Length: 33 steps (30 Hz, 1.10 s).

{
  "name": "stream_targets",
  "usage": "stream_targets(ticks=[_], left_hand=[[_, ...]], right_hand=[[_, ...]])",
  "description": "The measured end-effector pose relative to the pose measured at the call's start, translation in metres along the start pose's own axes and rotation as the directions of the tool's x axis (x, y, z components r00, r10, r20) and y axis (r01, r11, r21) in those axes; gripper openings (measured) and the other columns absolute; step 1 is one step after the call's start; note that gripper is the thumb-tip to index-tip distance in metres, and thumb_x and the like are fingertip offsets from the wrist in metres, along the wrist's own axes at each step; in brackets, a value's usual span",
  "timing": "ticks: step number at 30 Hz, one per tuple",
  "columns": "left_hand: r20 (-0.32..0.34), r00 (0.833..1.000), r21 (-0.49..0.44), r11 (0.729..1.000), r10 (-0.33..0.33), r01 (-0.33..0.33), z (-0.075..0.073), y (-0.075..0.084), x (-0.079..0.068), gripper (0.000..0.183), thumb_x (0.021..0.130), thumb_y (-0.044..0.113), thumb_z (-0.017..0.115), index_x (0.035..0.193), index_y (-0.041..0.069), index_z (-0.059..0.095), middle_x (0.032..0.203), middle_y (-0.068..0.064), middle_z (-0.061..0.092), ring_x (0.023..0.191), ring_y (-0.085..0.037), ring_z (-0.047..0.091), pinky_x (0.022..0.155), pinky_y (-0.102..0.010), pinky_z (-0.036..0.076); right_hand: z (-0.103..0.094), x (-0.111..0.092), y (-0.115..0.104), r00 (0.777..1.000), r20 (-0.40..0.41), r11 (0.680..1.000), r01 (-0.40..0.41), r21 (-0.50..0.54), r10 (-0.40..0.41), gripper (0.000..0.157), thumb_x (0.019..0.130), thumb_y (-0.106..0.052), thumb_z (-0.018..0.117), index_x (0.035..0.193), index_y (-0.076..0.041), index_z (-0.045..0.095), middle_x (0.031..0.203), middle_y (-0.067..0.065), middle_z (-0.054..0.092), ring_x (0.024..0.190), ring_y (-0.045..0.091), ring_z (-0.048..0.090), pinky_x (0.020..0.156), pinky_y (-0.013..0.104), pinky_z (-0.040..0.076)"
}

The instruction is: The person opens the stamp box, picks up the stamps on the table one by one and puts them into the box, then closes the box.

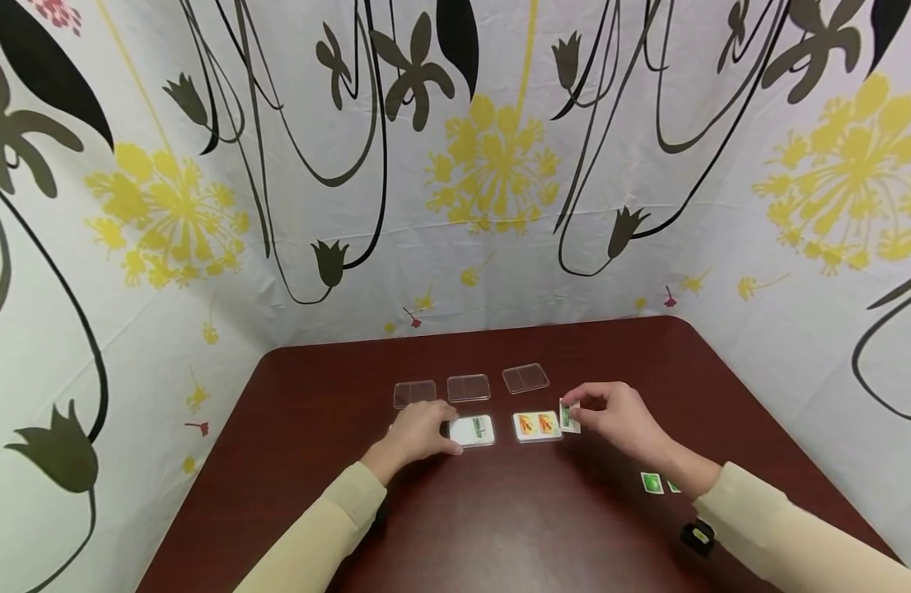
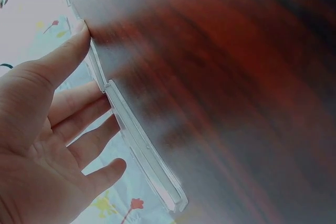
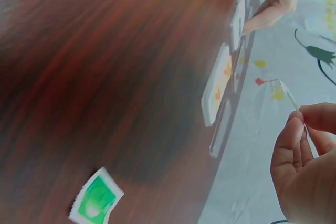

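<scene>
My left hand holds the left end of a small clear plastic case, thumb at the near edge and fingers at the far edge. White backing shows in this case, with one green-printed stamp on its right half. To its right lies a second case with two orange stamps side by side. Just past that case's right end, my right hand pinches a stamp between thumb and fingertips. In the right wrist view this stamp is seen nearly edge-on, raised off the table.
Three clear plastic lids, left, middle and right, lie behind the cases. Green stamps lie on the brown table near my right wrist, one partly hidden by it. A patterned cloth hangs behind the table.
</scene>
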<state>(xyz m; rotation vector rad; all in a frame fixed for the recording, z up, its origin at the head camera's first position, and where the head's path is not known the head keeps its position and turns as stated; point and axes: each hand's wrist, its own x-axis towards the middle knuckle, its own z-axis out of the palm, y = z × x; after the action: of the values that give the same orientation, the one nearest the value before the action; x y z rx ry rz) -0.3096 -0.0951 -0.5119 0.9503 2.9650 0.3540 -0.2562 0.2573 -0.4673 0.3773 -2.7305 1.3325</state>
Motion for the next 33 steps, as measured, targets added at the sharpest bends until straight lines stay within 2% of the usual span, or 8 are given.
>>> stream_targets(ticks=[7,11,14,17,22,28,33], left_hand=[[-0.002,1.0,0.008,1.0,0.003,-0.003,-0.001,0.0,0.001,0.055,0.078,0.05,0.085,0.118,0.015,0.075,0.123,0.0,0.068,0.105,-0.018,0.065,0.085,-0.036,0.053],[-0.012,1.0,0.007,1.0,0.025,-0.025,-0.004,-0.001,0.001,0.056,0.077,0.05,0.086,0.118,0.014,0.075,0.12,0.0,0.069,0.104,-0.018,0.065,0.093,-0.04,0.049],[-0.003,1.0,-0.02,1.0,0.021,-0.021,-0.006,-0.003,0.001,0.06,0.076,0.049,0.086,0.122,0.013,0.074,0.121,0.0,0.069,0.11,-0.018,0.064,0.105,-0.049,0.041],[0.015,1.0,-0.051,0.999,0.005,-0.004,-0.007,-0.005,0.001,0.065,0.076,0.049,0.087,0.127,0.012,0.071,0.126,-0.001,0.068,0.119,-0.019,0.061,0.112,-0.056,0.032],[0.026,1.0,-0.063,0.998,0.004,-0.002,-0.005,-0.009,0.0,0.069,0.077,0.048,0.086,0.132,0.012,0.067,0.131,-0.001,0.065,0.124,-0.019,0.058,0.114,-0.057,0.028],[0.011,1.0,-0.08,0.997,0.014,-0.013,-0.002,-0.012,0.0,0.068,0.077,0.048,0.086,0.131,0.011,0.068,0.13,-0.002,0.065,0.125,-0.02,0.058,0.114,-0.059,0.027],[0.016,1.0,-0.094,0.996,0.005,-0.004,-0.001,-0.013,0.002,0.062,0.077,0.047,0.087,0.125,0.012,0.071,0.127,0.0,0.066,0.122,-0.019,0.059,0.114,-0.059,0.027]], right_hand=[[0.012,0.011,-0.015,0.999,-0.016,0.999,0.044,-0.027,-0.044,0.016,0.089,-0.01,0.076,0.094,-0.026,0.078,0.097,-0.007,0.072,0.079,0.02,0.06,0.06,0.029,0.051],[0.019,0.018,-0.023,0.997,-0.006,0.997,0.074,-0.021,-0.075,0.014,0.09,-0.012,0.077,0.094,-0.025,0.078,0.094,-0.008,0.073,0.079,0.02,0.06,0.06,0.029,0.05],[0.024,0.022,-0.028,0.997,0.003,0.997,0.079,-0.003,-0.079,0.012,0.089,-0.013,0.077,0.094,-0.024,0.079,0.093,-0.009,0.073,0.079,0.019,0.06,0.06,0.03,0.05],[0.029,0.028,-0.032,0.996,0.007,0.996,0.084,0.011,-0.084,0.012,0.088,-0.014,0.079,0.093,-0.024,0.079,0.091,-0.009,0.073,0.078,0.019,0.061,0.062,0.03,0.051],[0.04,0.037,-0.04,0.995,0.018,0.995,0.094,0.044,-0.095,0.011,0.087,-0.014,0.08,0.093,-0.024,0.079,0.088,-0.007,0.072,0.076,0.017,0.063,0.063,0.032,0.054],[0.058,0.048,-0.05,0.996,0.023,0.992,0.087,0.089,-0.089,0.01,0.087,-0.014,0.08,0.093,-0.022,0.079,0.094,-0.007,0.072,0.079,0.016,0.066,0.065,0.034,0.056],[0.076,0.056,-0.056,0.994,0.045,0.992,0.099,0.073,-0.103,0.009,0.087,-0.016,0.081,0.092,-0.023,0.078,0.083,-0.007,0.071,0.075,0.015,0.065,0.064,0.033,0.054]])
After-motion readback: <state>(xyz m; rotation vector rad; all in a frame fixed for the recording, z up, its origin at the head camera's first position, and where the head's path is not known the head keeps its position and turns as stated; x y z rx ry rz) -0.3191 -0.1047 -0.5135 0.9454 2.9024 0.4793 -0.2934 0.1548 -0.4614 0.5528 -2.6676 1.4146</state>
